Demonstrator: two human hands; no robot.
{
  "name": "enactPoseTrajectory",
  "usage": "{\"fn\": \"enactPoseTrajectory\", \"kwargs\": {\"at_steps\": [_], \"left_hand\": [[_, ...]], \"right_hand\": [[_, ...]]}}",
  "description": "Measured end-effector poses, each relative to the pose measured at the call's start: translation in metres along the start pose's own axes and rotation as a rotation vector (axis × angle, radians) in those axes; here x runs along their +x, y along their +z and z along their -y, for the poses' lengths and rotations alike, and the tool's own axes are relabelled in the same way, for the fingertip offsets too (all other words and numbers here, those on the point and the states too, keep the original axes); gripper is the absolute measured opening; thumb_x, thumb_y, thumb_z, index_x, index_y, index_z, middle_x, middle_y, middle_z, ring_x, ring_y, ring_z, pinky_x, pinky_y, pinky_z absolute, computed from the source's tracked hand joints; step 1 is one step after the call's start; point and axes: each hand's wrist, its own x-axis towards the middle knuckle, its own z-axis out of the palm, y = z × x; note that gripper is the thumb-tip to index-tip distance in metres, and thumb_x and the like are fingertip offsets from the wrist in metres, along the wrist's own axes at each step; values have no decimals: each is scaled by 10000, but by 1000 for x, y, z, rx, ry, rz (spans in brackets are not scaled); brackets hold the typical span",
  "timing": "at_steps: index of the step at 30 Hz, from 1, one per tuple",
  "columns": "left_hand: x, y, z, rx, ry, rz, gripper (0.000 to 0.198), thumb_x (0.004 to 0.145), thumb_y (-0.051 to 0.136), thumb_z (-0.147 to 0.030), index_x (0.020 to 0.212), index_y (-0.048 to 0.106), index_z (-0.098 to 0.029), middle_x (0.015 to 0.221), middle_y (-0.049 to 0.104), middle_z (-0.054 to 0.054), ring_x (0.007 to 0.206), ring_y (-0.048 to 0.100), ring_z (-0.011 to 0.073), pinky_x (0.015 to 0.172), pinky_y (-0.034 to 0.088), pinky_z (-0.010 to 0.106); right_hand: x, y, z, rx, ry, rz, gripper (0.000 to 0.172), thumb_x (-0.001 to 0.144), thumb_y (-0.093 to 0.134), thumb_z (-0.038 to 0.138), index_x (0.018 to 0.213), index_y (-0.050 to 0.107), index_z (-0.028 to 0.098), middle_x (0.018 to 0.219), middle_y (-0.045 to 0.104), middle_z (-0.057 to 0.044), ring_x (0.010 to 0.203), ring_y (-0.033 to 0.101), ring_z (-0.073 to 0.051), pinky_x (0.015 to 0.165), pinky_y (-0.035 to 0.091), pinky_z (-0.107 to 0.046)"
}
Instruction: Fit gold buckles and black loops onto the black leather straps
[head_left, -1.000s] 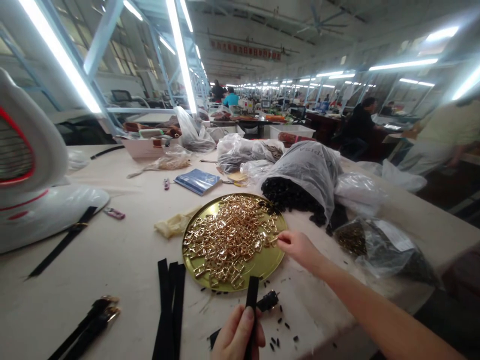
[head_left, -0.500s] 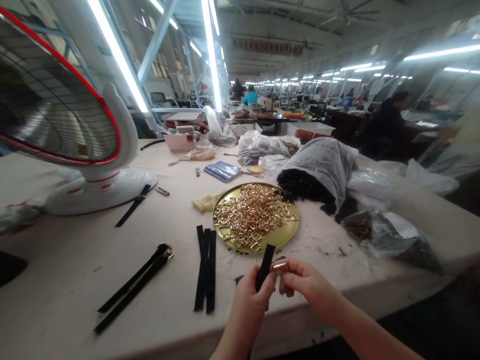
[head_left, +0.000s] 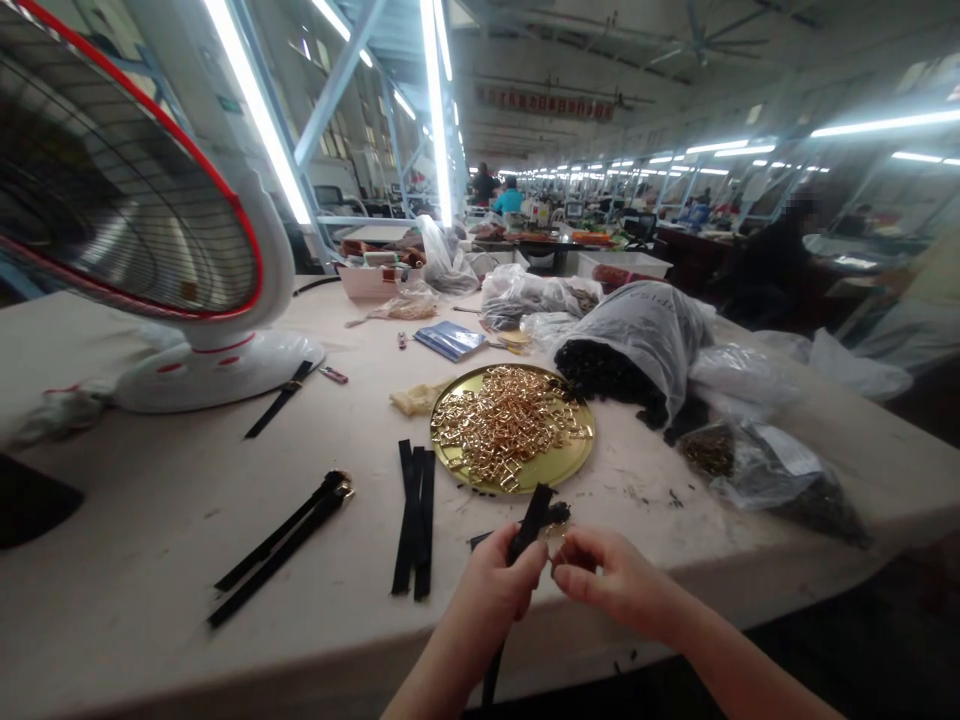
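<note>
between the clamped left fingers [head_left: 529, 568] rises a black strap [head_left: 535, 510], right fingers [head_left: 579, 582] just beside, their hold unclear.

pale table [head_left: 322, 630] | gold tray [head_left: 568, 458] | black straps [head_left: 424, 520] | blue booklet [head_left: 450, 341] | white fan base [head_left: 217, 375]

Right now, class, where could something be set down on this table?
Bare: between the fan base and the gold-ended straps; between those and the loose straps, toward the near edge. Crowded: beyond the gold tray, by the grey bag, and between tray and left hand.
</note>
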Motion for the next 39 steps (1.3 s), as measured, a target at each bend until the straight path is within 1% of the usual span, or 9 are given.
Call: {"fn": "enactPoseTrajectory", "kwargs": {"at_steps": [2,4,6,9,15,20,26,35,39], "left_hand": [[-1,-1,-1,79,72,-63,179,676,581,-333,685,530,-161,484,455,-61,407,378,65,379,289,171],[-2,-1,-1,109,44,-56,155,676,572,-310,671,519,-164,489,457,-60,404,383,66,377,292,172],[-3,-1,0,70,-72,36,168,693,548,-335,699,500,-174,440,395,-87,350,330,59,338,252,173],[0,-1,3,10,-161,138,217,700,552,-381,738,491,-177,423,370,-100,337,313,53,325,236,164],[13,-4,12,-60,-153,83,267,708,544,-430,707,448,-181,471,412,-92,336,321,38,331,233,161],[16,-2,22,-200,-126,58,321,779,415,-490,785,467,-173,532,500,-61,336,346,35,348,213,163],[29,5,29,-212,-67,-16,299,688,576,-425,814,492,-167,579,514,-60,341,345,28,350,246,167],[38,11,34,-349,-202,-45,234,704,557,-377,708,482,-155,530,443,-64,338,302,19,331,193,162],[33,10,29,-458,-227,-3,243,707,574,-362,664,454,-156,560,419,-63,373,300,16,353,196,164]], "right_hand": [[-2,-1,0,81,30,79,121,749,554,285,744,582,167,610,480,27,567,419,-110,519,334,-229],[-3,-1,-1,40,-27,-40,72,730,560,225,787,571,183,668,492,20,607,434,-116,557,360,-235],[-1,1,-5,-46,-92,-174,122,696,588,182,812,552,196,742,510,10,676,465,-130,623,388,-248],[4,5,-15,-9,-61,-121,121,703,597,183,795,519,197,749,530,12,691,493,-131,632,404,-250],[19,11,-31,364,70,-126,148,707,645,244,813,555,191,646,533,44,611,504,-102,597,415,-241],[30,3,-33,741,202,-313,344,642,719,280,955,602,197,744,596,20,612,546,-92,646,457,-254],[41,11,-36,921,267,-345,268,628,737,260,852,615,178,725,625,3,604,557,-95,595,448,-222],[41,31,-52,122,2,-509,177,787,566,312,939,589,224,837,666,-38,776,612,-189,689,477,-302],[33,25,-55,-272,-217,-425,182,829,486,198,946,605,269,876,667,-35,836,600,-189,772,444,-314]]}}
